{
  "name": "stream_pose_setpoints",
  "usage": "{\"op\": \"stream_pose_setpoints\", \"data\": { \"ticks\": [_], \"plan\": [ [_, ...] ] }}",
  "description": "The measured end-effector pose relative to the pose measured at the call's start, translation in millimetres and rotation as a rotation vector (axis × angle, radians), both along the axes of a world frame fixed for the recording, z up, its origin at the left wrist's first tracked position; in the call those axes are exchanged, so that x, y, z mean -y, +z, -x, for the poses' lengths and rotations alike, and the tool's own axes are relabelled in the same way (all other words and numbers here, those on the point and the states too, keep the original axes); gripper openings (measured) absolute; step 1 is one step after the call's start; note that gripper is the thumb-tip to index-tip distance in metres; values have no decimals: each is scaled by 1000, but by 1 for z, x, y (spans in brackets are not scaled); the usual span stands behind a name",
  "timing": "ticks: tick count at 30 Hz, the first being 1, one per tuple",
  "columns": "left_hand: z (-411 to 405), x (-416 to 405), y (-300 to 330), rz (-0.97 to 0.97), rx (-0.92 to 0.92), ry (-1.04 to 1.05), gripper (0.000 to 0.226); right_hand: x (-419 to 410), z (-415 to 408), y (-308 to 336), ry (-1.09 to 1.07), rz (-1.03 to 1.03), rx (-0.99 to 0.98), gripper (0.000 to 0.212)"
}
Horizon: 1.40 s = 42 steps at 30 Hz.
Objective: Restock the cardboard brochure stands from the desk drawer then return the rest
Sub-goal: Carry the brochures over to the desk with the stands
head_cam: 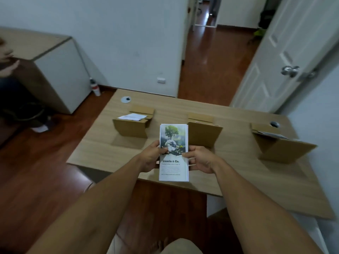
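Observation:
I hold a stack of brochures (173, 153) upright over the near edge of the desk (102, 143); its cover shows a tree, a globe and "Liceria & Co.". My left hand (151, 156) grips the stack's left edge with the thumb on the cover. My right hand (200, 159) grips its right edge. Three cardboard brochure stands sit on the desk: the left stand (133, 123) with a few white papers in it, the middle stand (204, 133) just behind the stack, and the right stand (275, 143) with some leaflets showing.
A second desk (55, 70) stands at the far left, where another person's hand (9, 67) shows. A bottle (95, 87) stands on the floor by the wall. An open white door (286, 61) is at the right. The desk has two cable holes (126, 99).

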<state>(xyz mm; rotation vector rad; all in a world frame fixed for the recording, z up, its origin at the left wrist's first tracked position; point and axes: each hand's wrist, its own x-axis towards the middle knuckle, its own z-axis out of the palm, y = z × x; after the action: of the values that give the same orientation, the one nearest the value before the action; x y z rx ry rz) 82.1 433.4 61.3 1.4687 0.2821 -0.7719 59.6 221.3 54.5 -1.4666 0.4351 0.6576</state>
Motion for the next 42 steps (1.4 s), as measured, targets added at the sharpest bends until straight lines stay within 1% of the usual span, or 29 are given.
{"op": "stream_pose_setpoints", "data": {
  "ticks": [9,12,15,18,21,23,26,30,33,36,42],
  "plan": [
    [18,-89,0,-47,-16,367,30,-97,-48,-5,310,9,15,24],
    [26,-117,1,-36,1,494,34,-132,-59,-8,398,13,50,21],
    [35,-144,1,-8,12,620,39,-167,-65,-11,478,16,76,22],
    [43,-172,-1,-46,23,685,42,-202,-71,-14,553,-4,78,18],
    [47,-203,-5,-75,32,728,47,-238,-79,-16,634,-14,78,17],
    [45,-220,-7,-81,37,736,50,-257,-85,-18,656,-13,83,19],
    [37,-246,-12,-108,45,768,47,-285,-98,-22,691,-10,83,24],
    [16,-291,-26,-88,18,807,47,-334,-126,-29,725,15,84,25],
    [-14,-335,-34,-83,6,809,49,-376,-152,-36,709,16,84,23],
    [-52,-391,-35,-99,-7,759,49,-428,-182,-39,670,13,76,22],
    [-122,-503,-31,-135,-8,676,47,-539,-233,-37,524,-4,45,23]
  ]
}}
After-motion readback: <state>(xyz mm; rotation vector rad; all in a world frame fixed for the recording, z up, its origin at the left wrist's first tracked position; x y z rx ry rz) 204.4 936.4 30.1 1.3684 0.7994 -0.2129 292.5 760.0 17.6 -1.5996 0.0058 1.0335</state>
